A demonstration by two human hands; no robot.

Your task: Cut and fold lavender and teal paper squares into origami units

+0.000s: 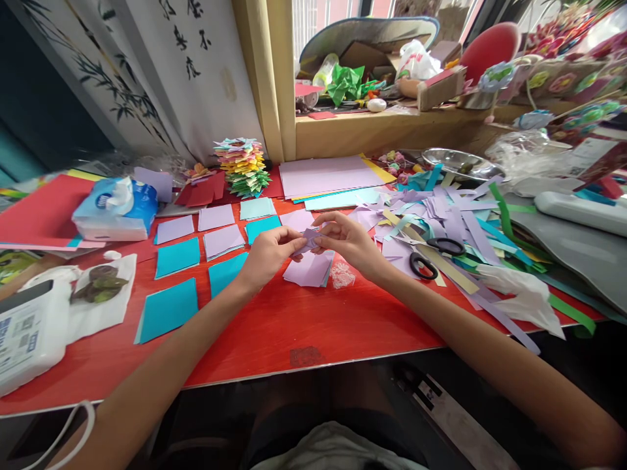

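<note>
Between my two hands, above the red table, is a small folded piece of purple paper (307, 240). My left hand (272, 256) pinches its left side between thumb and fingers. On the right side, the thumb and fingertips of my right hand (349, 243) close on the same piece. Just below lies a stack of light purple paper squares (308, 271), partly hidden by the hands. Several more stacks of squares, such as a blue stack (169, 310) and a purple stack (224, 241), lie in rows to the left.
Scissors with black handles (434, 254) lie among cut paper strips (455, 215) on the right. A folded paper tower (241, 168) stands at the back, near larger purple sheets (323, 176). A tissue pack (116, 209) and a white box (32, 339) are on the left.
</note>
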